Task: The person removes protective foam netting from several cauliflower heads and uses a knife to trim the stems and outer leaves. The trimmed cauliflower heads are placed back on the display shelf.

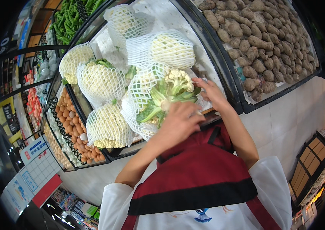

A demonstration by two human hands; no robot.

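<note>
A cauliflower [160, 101] lies stem up in the middle of the display bin, its green leaves and cut stem showing. White foam netting [141, 90] covers its left side, while florets on the right are bare. My left hand [183, 119] is over the near edge of the cauliflower, beside its stem; motion smears the fingers, and what they hold, if anything, is unclear. At the right side, my right hand [211, 93] has its fingers bent against the florets, gripping that edge. Part of its grip is hidden.
Netted cauliflowers [103, 82] surround this one in the black-framed bin [208, 42]. Brown taro roots [262, 42] fill the bin at right. Eggs [74, 124] are at left, green peppers [68, 23] at far left. A red apron [193, 165] covers my front by the bin's near edge.
</note>
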